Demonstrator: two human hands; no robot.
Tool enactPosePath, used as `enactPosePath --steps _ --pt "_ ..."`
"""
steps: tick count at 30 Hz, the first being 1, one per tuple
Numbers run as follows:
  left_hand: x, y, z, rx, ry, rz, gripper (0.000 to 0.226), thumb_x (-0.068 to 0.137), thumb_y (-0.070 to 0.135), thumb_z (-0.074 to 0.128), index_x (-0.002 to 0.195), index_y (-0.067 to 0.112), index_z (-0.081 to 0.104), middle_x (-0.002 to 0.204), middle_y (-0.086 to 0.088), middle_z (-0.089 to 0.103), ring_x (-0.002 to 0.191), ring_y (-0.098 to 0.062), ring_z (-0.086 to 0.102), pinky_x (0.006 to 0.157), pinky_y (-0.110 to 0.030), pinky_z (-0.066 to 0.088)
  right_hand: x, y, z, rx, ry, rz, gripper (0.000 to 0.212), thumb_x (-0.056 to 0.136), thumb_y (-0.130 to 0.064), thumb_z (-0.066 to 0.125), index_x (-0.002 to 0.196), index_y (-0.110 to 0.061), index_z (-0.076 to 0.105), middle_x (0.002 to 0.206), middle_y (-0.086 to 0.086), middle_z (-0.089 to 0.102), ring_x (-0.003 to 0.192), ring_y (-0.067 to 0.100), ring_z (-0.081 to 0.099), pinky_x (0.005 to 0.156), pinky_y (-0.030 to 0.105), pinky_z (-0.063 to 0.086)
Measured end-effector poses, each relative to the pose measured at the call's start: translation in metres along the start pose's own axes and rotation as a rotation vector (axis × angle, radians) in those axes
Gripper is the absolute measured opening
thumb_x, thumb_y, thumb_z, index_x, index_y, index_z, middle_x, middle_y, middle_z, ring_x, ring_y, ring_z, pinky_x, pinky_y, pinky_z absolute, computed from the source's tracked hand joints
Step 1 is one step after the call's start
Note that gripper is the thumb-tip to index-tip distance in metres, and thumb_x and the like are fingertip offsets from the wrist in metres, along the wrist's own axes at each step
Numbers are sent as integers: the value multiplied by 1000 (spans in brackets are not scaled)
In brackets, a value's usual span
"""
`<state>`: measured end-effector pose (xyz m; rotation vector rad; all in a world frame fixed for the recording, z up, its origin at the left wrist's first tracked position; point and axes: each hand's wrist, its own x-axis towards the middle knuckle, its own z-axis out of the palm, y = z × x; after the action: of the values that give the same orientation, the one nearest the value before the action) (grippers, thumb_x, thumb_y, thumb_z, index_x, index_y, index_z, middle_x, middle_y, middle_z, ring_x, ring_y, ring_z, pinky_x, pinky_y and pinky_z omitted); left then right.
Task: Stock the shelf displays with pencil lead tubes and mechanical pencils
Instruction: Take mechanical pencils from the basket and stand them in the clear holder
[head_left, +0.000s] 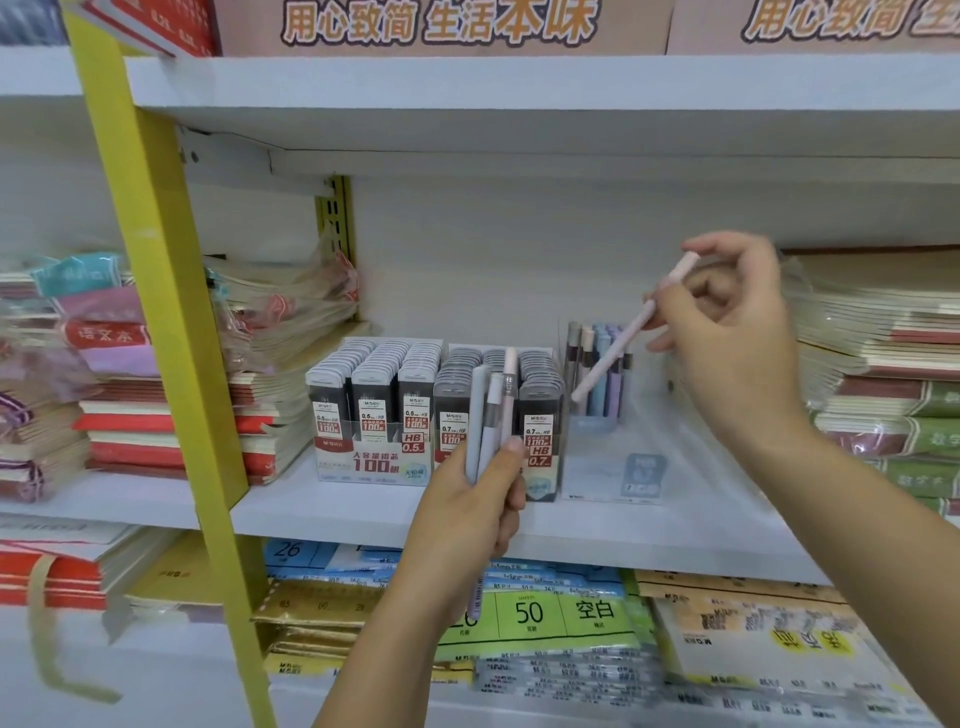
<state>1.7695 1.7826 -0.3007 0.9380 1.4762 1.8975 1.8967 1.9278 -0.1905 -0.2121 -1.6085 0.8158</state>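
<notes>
My left hand (475, 512) grips a small bunch of pastel mechanical pencils (488, 415) upright, in front of the lead displays. My right hand (727, 332) pinches a single pink mechanical pencil (631, 330), tilted with its tip pointing down-left over a clear pencil display box (618, 457). Several pastel pencils (597, 369) stand at the back of that box. Left of it sit two display trays packed with pencil lead tubes: the 0.5 HB tray (371, 415) and the 0.7 HB tray (540, 410), partly hidden by my left hand.
The white shelf (322, 506) carries stacks of notebooks at left (270, 415) and right (883, 364). A yellow upright post (171, 312) crosses the left side. Paper packs (545, 613) fill the shelf below. Another shelf board (519, 93) hangs overhead.
</notes>
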Motion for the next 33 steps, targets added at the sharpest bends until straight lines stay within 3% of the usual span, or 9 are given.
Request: enactPosePath --steps 3,6,9,13,23,33 --pt "2 0 0 -10 -7 -8 23 99 31 59 83 16 56 54 8 49 39 -8 34 36 -19 28 5 14 -1 -278 -139 -75 30 93 -10 59 105 -36 49 87 -5 61 82 14 64 69 41 57" --pt "2 0 0 -24 -7 0 16 99 29 59 90 15 60 61 4 54 41 -9 35 37 -20 27 0 27 2 -458 -268 -124 24 93 -16 61 111 -31 52 86 -16 61 81 4 63 76 34 56" --pt "2 0 -1 -20 -5 10 17 100 28 58 97 11 60 64 1 59 40 -9 36 37 -20 28 -3 35 2 -543 -316 -173 21 93 -18 60 111 -28 55 87 -14 62 82 9 63 76 36 55" --pt "1 1 -1 -6 -7 10 20 101 28 58 93 10 59 60 3 58 40 -9 36 38 -20 28 -4 41 2 -569 -344 -175 19 92 -16 61 108 -25 57 87 -7 65 81 15 64 75 43 55" --pt "1 2 -2 17 9 7 32 100 31 59 82 6 58 45 9 50 37 -7 33 37 -17 28 1 42 7 -459 -348 -37 22 91 -14 64 105 -29 57 83 -4 66 79 17 67 83 43 55" --pt "1 -1 -4 32 10 3 36 97 38 63 77 8 62 46 5 45 40 -11 31 38 -19 27 11 60 19 -585 -328 -27 23 89 -18 69 111 -18 61 78 -3 67 71 16 65 73 39 57"
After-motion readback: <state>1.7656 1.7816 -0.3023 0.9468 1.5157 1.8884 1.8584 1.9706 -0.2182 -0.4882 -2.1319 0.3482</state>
